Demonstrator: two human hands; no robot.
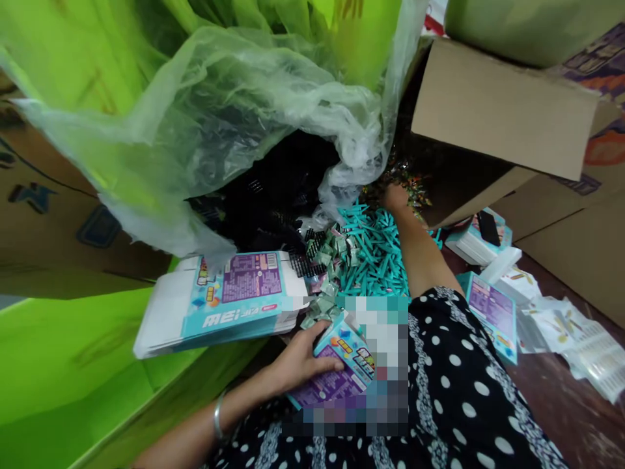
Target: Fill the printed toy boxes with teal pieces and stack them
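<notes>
My left hand [317, 365] wraps around a small blue and purple printed carton [336, 378] above my lap, with its thumb across the printed face. Part of that carton is covered by pixelation. My right arm stretches forward, and my right hand [394, 197] is down among small shiny, multicoloured pieces [413, 185] beside a cardboard box. Its fingers are hidden there. Just below that arm lies a heap of teal stick-like pieces [375, 251]. Small pale green packets [336, 251] lie between the heap and the carton.
Flattened printed cartons [234, 299] are stacked on the left. Behind them, a clear plastic bag [195, 130] gapes around black trays [288, 182]. The open cardboard box [502, 111] stands at right. A phone [488, 228], another carton [493, 312] and printed plastic wrapping [581, 332] lie near the floor.
</notes>
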